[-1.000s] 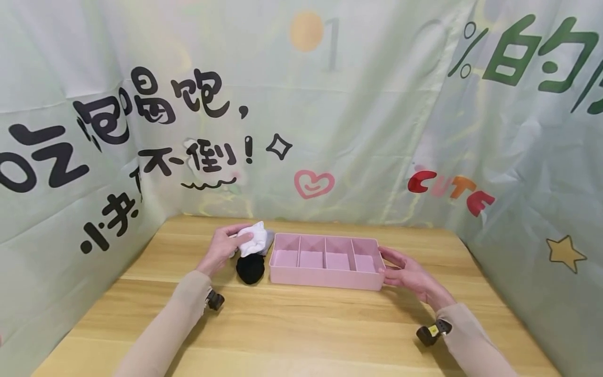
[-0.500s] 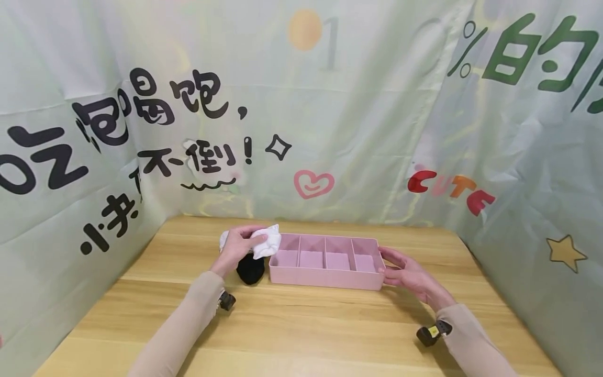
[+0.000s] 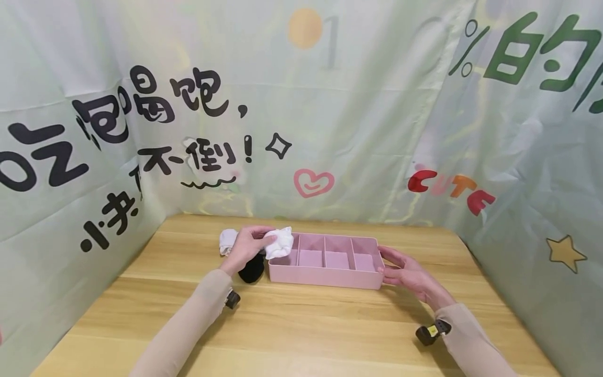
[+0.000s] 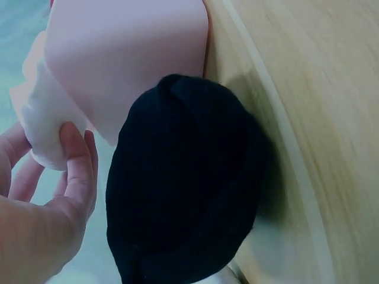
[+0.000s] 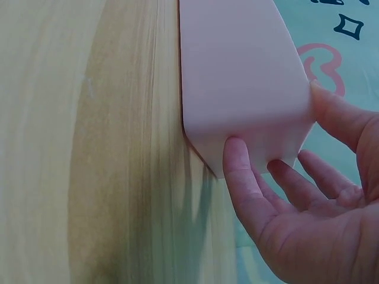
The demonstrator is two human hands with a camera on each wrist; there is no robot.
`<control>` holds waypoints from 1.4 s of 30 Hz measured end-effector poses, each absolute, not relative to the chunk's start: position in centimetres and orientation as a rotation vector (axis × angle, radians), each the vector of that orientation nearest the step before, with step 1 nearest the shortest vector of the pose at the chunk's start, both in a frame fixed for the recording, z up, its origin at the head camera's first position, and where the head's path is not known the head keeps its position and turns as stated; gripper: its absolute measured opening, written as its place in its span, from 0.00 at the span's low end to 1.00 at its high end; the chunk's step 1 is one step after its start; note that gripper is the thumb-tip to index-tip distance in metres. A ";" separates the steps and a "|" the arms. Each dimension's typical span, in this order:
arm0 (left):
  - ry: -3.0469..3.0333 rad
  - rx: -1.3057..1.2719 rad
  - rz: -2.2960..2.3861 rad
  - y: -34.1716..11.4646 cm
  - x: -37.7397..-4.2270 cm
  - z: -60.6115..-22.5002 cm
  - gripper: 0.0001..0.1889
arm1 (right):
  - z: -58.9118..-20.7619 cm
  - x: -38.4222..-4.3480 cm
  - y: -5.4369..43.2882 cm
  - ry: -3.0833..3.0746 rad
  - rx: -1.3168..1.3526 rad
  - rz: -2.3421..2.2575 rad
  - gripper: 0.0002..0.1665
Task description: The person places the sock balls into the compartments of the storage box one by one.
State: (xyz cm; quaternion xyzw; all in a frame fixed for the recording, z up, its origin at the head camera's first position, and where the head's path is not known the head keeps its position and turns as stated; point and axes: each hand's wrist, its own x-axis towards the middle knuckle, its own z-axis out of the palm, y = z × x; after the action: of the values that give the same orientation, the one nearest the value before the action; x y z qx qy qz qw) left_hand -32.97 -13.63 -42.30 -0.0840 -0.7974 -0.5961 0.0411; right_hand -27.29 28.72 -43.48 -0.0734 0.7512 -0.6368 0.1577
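A bundled white sock (image 3: 279,243) is pinched between the thumb and fingers of the left hand (image 3: 247,248). Hand and sock are over the left end compartment of a pink divided box (image 3: 325,277). In the left wrist view the white sock (image 4: 50,118) overlaps the box's rim. A bundled black sock (image 3: 251,268) lies on the table below the left hand, close to the box's left end. Behind the hand is a pale lavender sock bundle (image 3: 228,242), partly hidden. The right hand (image 3: 410,275) rests its fingertips against the box's right end, fingers extended.
The box has several compartments split by thin dividers (image 3: 325,254). Beneath everything is a wood-grain table (image 3: 311,330). Printed cloth curtains (image 3: 367,131) stand along its back and sides. Each wrist wears a small black camera (image 3: 427,334).
The left hand has moved right with the white sock, from above the black sock to over the box's left compartment. The lavender bundle has come into view behind it. The right hand stays put.
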 end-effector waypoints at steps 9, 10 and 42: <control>-2.460 -0.238 -1.689 -12.4 -32.9 -42.4 0.13 | -43.3 -27.2 28.7 2.169 -0.221 -1.791 0.46; -2.460 -0.237 -1.681 -12.3 -32.9 -42.4 0.12 | -43.3 -27.2 28.7 2.170 -0.222 -1.790 0.46; -2.419 -0.283 -1.777 -14.9 -32.9 -42.2 0.16 | -43.4 -27.3 28.8 2.191 -0.252 -1.771 0.44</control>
State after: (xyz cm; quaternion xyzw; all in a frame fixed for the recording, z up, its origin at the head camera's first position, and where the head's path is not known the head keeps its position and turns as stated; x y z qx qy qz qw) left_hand -32.87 -14.88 -42.21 -0.0936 -0.8008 -0.5882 0.0633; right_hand -27.33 28.84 -43.43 -0.0879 0.7651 -0.6186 0.1560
